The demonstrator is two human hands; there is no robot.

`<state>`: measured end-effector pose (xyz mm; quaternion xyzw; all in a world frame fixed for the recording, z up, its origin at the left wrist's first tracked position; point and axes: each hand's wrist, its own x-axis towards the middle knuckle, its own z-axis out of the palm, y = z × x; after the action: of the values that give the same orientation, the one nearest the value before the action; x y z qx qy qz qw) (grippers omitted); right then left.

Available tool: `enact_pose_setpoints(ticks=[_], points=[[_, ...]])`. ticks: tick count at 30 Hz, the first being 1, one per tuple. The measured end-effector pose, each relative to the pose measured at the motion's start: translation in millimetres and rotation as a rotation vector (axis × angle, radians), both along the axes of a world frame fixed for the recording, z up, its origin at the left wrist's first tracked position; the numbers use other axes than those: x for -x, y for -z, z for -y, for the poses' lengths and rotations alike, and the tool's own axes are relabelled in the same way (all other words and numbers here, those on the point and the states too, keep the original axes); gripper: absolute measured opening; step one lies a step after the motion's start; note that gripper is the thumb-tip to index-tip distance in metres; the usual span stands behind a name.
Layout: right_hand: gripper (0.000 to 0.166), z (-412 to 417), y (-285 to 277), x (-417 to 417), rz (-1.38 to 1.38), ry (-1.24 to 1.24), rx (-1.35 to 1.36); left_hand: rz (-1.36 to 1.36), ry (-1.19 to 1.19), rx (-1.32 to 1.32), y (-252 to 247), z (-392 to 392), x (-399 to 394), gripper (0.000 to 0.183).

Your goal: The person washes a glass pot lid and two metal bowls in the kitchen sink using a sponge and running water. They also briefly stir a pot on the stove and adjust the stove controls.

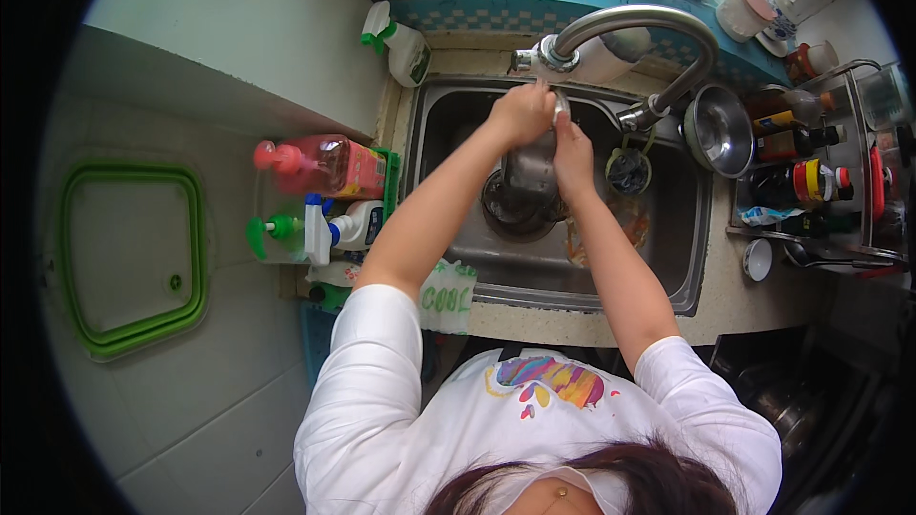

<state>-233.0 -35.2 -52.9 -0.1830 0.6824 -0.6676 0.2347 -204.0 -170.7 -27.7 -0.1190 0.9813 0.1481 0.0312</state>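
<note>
Both my hands reach over the far side of a stainless steel sink [465, 257], below the tap. My right hand [575, 157] grips the right side of a shiny metal vessel [533, 164], its fingers near the bright upper end. Curled at the same end is my left hand [521, 113], against or just beside the metal; its fingertips are partly hidden, so I cannot tell what they hold. Under the vessel, a dark round bowl or pot [519, 218] sits on the sink floor, partly covered. The curved tap [644, 18] arches above to the right.
Food scraps [630, 222] and a small strainer [630, 170] lie right in the sink. A metal bowl [719, 130] and a bottle rack [801, 157] stand beyond. Pump and spray bottles [343, 164] line the left edge; another spray bottle [408, 50] stands behind.
</note>
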Motion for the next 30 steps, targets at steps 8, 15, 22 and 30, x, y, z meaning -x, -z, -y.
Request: enact_pose_setpoints(ticks=[8,15,22,30], points=[[0.050,-4.0,-17.5,-22.9,0.019,-0.002,-0.126,0.084,-0.199,-0.344,42.9,24.9,25.6,0.032],[0.041,-1.7,-10.1,16.2,0.643,0.161,0.391,-0.893,-0.348,-0.207,13.1,-71.0,-63.0,0.044],[0.041,-22.6,-4.1,4.4,0.840,0.228,0.491,-1.128,-0.832,-1.248,71.5,-52.3,-76.6,0.045],[0.041,-58.2,9.8,-7.6,0.631,0.042,0.269,-0.082,-0.713,-1.090,65.3,29.2,-32.1,0.051]])
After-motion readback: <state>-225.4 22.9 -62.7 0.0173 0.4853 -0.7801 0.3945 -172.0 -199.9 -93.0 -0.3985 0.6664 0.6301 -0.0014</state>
